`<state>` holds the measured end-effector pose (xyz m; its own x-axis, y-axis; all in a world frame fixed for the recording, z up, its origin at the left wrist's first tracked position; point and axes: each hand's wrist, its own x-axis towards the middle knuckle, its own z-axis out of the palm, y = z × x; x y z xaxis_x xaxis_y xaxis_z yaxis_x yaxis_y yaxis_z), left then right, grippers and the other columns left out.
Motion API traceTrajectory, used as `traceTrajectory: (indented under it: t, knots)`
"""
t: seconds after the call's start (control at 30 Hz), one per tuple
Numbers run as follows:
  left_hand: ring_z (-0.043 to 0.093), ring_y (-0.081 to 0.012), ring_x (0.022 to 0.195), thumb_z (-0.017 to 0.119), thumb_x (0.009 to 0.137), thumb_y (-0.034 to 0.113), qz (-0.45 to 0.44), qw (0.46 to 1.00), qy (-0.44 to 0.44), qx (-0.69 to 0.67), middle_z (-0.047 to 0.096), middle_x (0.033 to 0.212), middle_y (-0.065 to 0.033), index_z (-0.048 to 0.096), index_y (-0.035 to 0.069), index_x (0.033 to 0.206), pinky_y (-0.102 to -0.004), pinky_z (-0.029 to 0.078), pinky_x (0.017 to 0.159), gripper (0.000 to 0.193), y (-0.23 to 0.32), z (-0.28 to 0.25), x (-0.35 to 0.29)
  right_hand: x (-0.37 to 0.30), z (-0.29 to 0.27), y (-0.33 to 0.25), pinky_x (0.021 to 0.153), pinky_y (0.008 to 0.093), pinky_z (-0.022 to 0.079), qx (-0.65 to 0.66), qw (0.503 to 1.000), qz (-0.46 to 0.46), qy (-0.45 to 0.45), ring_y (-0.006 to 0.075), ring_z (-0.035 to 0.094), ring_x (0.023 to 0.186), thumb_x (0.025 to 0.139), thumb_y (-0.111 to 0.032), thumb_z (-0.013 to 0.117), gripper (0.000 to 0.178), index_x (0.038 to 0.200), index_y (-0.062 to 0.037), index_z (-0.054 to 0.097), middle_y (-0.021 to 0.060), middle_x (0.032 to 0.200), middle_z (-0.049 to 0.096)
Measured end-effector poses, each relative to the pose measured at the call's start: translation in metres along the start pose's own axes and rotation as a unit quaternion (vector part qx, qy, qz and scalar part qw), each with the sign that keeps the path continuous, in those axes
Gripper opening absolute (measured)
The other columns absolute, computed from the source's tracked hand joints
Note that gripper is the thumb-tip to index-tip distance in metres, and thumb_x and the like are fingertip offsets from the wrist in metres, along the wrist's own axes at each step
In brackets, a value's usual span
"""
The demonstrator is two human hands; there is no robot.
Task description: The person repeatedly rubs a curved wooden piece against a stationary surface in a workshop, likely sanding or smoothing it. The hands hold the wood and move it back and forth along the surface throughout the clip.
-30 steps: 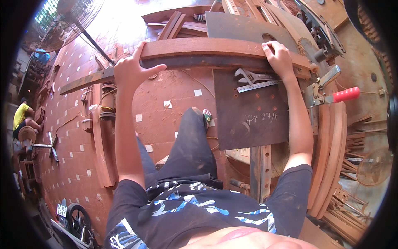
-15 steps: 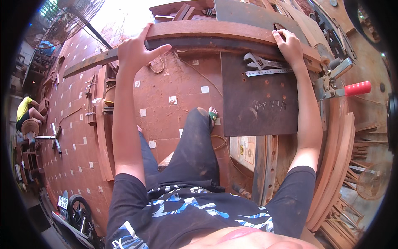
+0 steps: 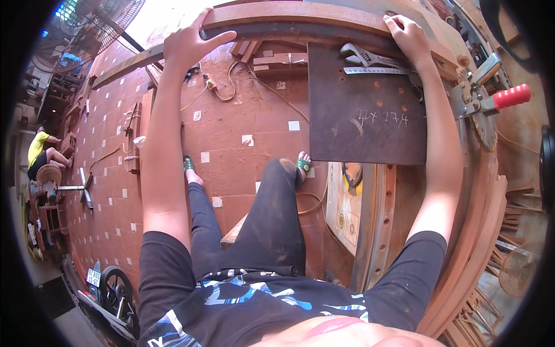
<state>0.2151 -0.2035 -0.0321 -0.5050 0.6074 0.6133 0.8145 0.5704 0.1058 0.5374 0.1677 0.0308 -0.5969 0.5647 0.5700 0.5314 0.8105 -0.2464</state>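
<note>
A long reddish wooden board (image 3: 300,13) lies across the far side, along a dark straight bar (image 3: 130,66). My left hand (image 3: 191,43) is at the board's left end, its thumb stretched along the near side and its fingers apart. At the right part of the board, my right hand (image 3: 409,37) has bent fingers with their tips on the wood. Just nearer than that hand, an adjustable wrench (image 3: 367,56) and a steel ruler (image 3: 376,70) rest on a dark metal tabletop (image 3: 364,141) with chalk marks. The undersides of both hands are hidden.
A red-handled toggle clamp (image 3: 511,97) and a toothed saw blade (image 3: 487,132) stand at the right, near stacked boards (image 3: 474,243). A cable (image 3: 280,107) crosses the tiled floor. At far left are a large fan (image 3: 95,34), a seated person (image 3: 43,153) and a motorbike (image 3: 113,301).
The view has shifted, so the board, bar and tabletop sit higher in the picture. Both hands keep their places on the board. More of the saw blade shows.
</note>
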Motion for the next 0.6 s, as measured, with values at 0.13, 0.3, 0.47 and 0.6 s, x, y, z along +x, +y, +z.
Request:
traceTrajectory:
  t: [0.13, 0.3, 0.47, 0.6]
  knots:
    - [0.074, -0.0241, 0.088, 0.058, 0.069, 0.095, -0.005, 1.0, 0.004, -0.012, 0.075, 0.09, -0.0082, 0.054, 0.019, 0.151, -0.0375, 0.056, 0.078, 0.112, -0.004, 0.008, 0.011, 0.005, -0.007, 0.0, 0.1, 0.0444, 0.05, 0.013, 1.0, -0.005, -0.012, 0.0351, 0.067, 0.116, 0.096, -0.056, 0.054, 0.05, 0.117, -0.0155, 0.075, 0.0149, 0.118, 0.074]
    - [0.071, -0.0211, 0.084, 0.062, 0.069, 0.092, -0.007, 0.999, 0.0, -0.033, 0.072, 0.086, -0.006, 0.055, 0.018, 0.151, -0.0355, 0.054, 0.076, 0.11, -0.003, 0.016, 0.022, -0.005, -0.016, -0.006, 0.088, 0.0424, 0.053, 0.047, 0.996, -0.044, 0.055, 0.0344, 0.072, 0.098, 0.096, -0.036, 0.063, 0.036, 0.095, -0.0028, 0.077, 0.022, 0.099, 0.075]
    - [0.066, -0.0169, 0.074, 0.066, 0.07, 0.087, -0.01, 0.998, 0.027, -0.051, 0.066, 0.077, -0.0036, 0.055, 0.017, 0.15, -0.033, 0.05, 0.071, 0.107, -0.01, 0.008, 0.012, -0.003, 0.004, -0.012, 0.087, 0.0438, 0.052, 0.073, 0.996, -0.02, 0.044, 0.0342, 0.072, 0.095, 0.096, -0.036, 0.063, 0.036, 0.092, -0.0029, 0.077, 0.0212, 0.098, 0.075]
    - [0.062, -0.0149, 0.072, 0.065, 0.068, 0.09, 0.001, 0.998, 0.005, -0.068, 0.06, 0.072, -0.0014, 0.053, 0.014, 0.152, -0.0325, 0.048, 0.069, 0.114, 0.021, 0.016, 0.027, 0.044, 0.027, 0.104, 0.085, 0.0446, 0.052, 0.005, 0.993, -0.064, 0.095, 0.0341, 0.072, 0.092, 0.096, -0.035, 0.063, 0.036, 0.089, -0.0027, 0.077, 0.0201, 0.093, 0.075]
